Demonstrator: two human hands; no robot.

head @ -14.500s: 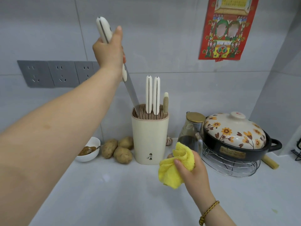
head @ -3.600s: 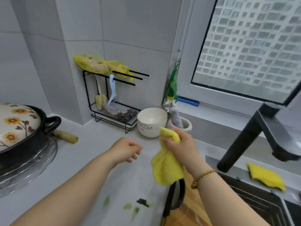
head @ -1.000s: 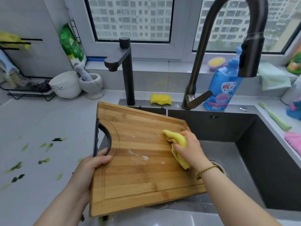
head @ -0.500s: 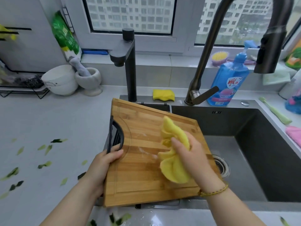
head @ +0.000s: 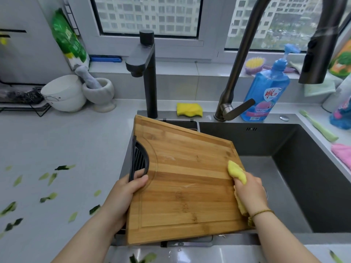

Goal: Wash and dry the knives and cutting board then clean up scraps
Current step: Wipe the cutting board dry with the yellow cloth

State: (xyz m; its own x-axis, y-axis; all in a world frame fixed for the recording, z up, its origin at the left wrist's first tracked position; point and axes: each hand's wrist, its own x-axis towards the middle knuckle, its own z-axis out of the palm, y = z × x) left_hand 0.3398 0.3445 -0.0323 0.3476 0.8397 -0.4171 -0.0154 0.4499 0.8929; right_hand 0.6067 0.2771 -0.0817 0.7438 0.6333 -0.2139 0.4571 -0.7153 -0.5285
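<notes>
A bamboo cutting board [head: 186, 179] with a black handle cut-out lies tilted over the left part of the dark sink [head: 303, 168]. My left hand [head: 127, 194] grips its left edge just below the handle, thumb on top. My right hand [head: 248, 192] holds a yellow cloth [head: 236, 172] against the board's right edge, part of the cloth hanging under the wrist. Green vegetable scraps [head: 47, 198] lie scattered on the grey counter at the left. No knife is in view.
Two dark faucets [head: 148, 76] rise behind the sink, with a yellow sponge [head: 189, 109] between them and a blue soap bottle [head: 266, 92] to the right. A white bowl [head: 62, 93] and stone mortar [head: 98, 92] stand at the back left. A pink cloth [head: 341, 152] lies right of the sink.
My right hand has wiped the yellow cloth from the middle of the board to its right edge. The left hand keeps its grip by the handle.
</notes>
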